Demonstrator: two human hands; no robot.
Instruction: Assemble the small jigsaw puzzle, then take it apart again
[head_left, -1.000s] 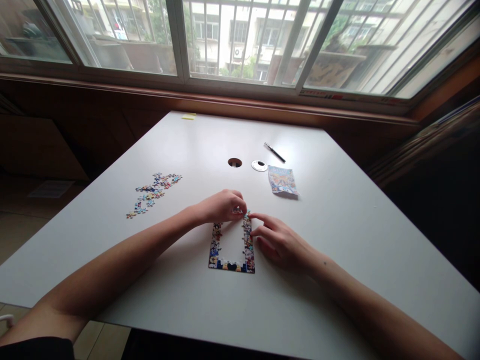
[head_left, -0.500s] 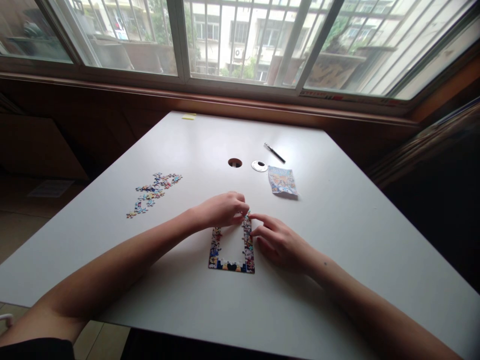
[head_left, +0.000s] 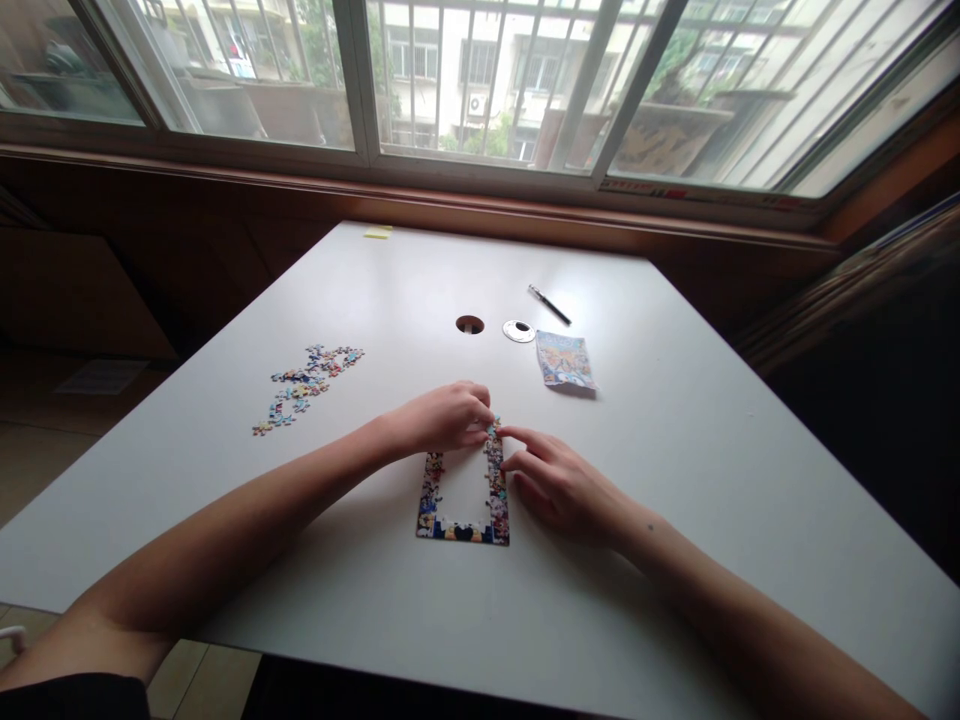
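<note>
A partly joined jigsaw puzzle [head_left: 499,500] lies on the white table, its left, bottom and right borders in place around a bare middle. My left hand [head_left: 446,418] is closed in a pinch over the upper end of the right border, on a small puzzle piece [head_left: 493,428] mostly hidden by the fingers. My right hand [head_left: 559,480] is open along the right side, its index fingertip at that same upper end and another finger against the border's outer edge. The left hand covers the puzzle's upper part.
Loose puzzle pieces [head_left: 304,385] lie spread at the left of the table [head_left: 420,620]. Beyond my hands are a crumpled picture sheet [head_left: 566,362], a round cover [head_left: 518,331], a cable hole [head_left: 470,325] and a pen [head_left: 550,305]. A yellow note [head_left: 378,233] lies at the far edge.
My left fingers have shifted slightly left and up, showing more of the piece at the right border's upper end. The right hand has hardly moved.
</note>
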